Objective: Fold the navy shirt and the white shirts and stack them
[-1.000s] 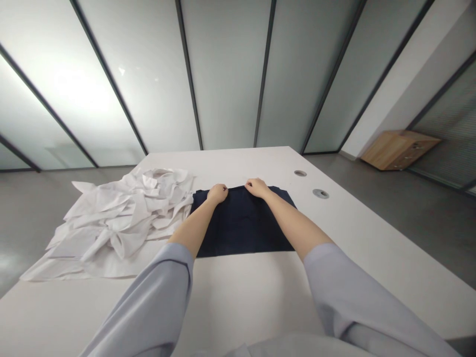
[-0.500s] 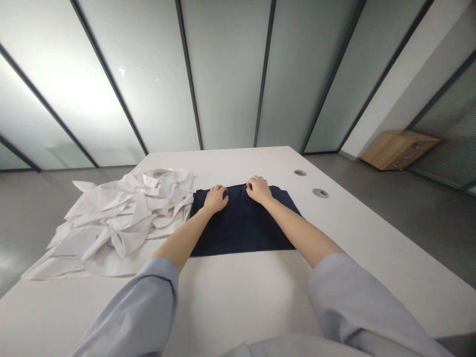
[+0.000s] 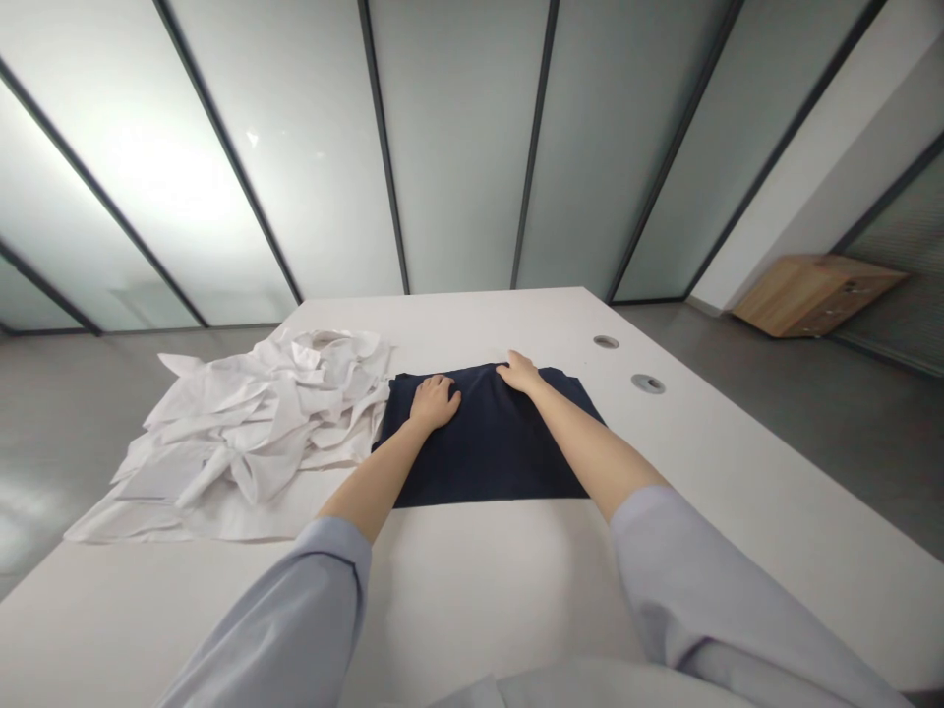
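A dark navy piece of folded cloth [image 3: 494, 452] lies on the white table in front of me, roughly rectangular, with small creases near its far edge. My left hand [image 3: 435, 402] rests palm down on its upper left part, fingers stretched forward and thumb apart. At the far edge, right of the middle, my right hand [image 3: 520, 374] grips the cloth, thumb on the near side and fingers over the edge. The fabric is slightly raised and wrinkled there. Some of the right fingertips are hidden behind the edge.
To the left, a rumpled heap of white garments [image 3: 251, 433] reaches close to the navy cloth. Two round cable grommets [image 3: 648, 383] are set in the white table [image 3: 508, 570] on the right. Frosted glass panels stand behind; a wooden cabinet [image 3: 811, 295] is on the floor at right.
My right hand has gone from curled fingers at the cloth's far edge to a grip with the thumb extended. My left hand stays on the cloth. The whole view has shifted slightly.
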### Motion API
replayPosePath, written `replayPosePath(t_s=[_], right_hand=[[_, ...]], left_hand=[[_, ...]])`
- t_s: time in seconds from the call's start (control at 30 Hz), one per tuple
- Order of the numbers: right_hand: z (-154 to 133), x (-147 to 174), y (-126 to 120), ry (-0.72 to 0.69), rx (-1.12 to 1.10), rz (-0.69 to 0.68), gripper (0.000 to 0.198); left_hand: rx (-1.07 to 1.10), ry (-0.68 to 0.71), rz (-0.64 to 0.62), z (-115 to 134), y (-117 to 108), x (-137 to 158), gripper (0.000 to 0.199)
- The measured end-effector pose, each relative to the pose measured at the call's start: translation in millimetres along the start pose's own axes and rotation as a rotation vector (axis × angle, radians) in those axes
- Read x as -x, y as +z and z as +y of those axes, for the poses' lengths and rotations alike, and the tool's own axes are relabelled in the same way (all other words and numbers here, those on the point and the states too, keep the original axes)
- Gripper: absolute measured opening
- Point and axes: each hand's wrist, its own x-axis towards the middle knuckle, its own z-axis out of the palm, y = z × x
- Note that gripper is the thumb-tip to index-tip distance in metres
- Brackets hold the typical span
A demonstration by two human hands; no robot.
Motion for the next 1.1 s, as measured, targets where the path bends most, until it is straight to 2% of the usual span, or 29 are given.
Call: replayPosePath(t_s=[0.13,0.2,0.3,0.4,0.5,0.7,0.9,0.97,1.03,1.1], right_hand=[[1.2,16.9,-0.2,-0.071,0.028,0.092,0.054],[-0.2,34.7,-0.6,-0.149,0.060,0.087,0.054],[0.6,68.5,1.8,-0.208,0.122,-0.012,0.059],[8.2,98.3,8.2,-0.116,0.176,-0.163,0.071],[17.8,112.8,14.6,-0.060,0.212,-0.220,0.076],[26.3,106.2,18.2,-0.079,0.220,-0.200,0.080],[43.3,72.9,7.7,-0.220,0.227,-0.223,0.080],[45.0,59.0,2.8,-0.217,0.254,-0.194,0.082],[39.9,47.4,-1.4,-0.175,0.291,-0.144,0.084],[28.0,40.5,-3.9,-0.129,0.325,-0.087,0.082]], left_hand=[[-0.001,0.021,-0.023,-1.0,0.6,-2.4,0.042],[-0.003,0.055,-0.062,-4.1,-0.4,-2.7,0.046],[-0.033,0.074,-0.175,-12.3,-3.2,1.2,0.058],[-0.083,0.045,-0.239,-23.0,-6.1,8.8,0.070],[-0.129,-0.012,-0.239,-32.7,-7.7,14.8,0.077],[-0.148,-0.091,-0.247,-36.5,-8.1,21.4,0.082],[-0.191,-0.175,-0.230,-16.5,-11.3,41.2,0.087],[-0.231,-0.092,-0.157,-9.8,-12.2,46.0,0.083],[-0.239,0.101,-0.091,-5.7,-12.3,47.2,0.071],[-0.197,0.302,-0.103,-4.5,-12.0,45.2,0.058]])
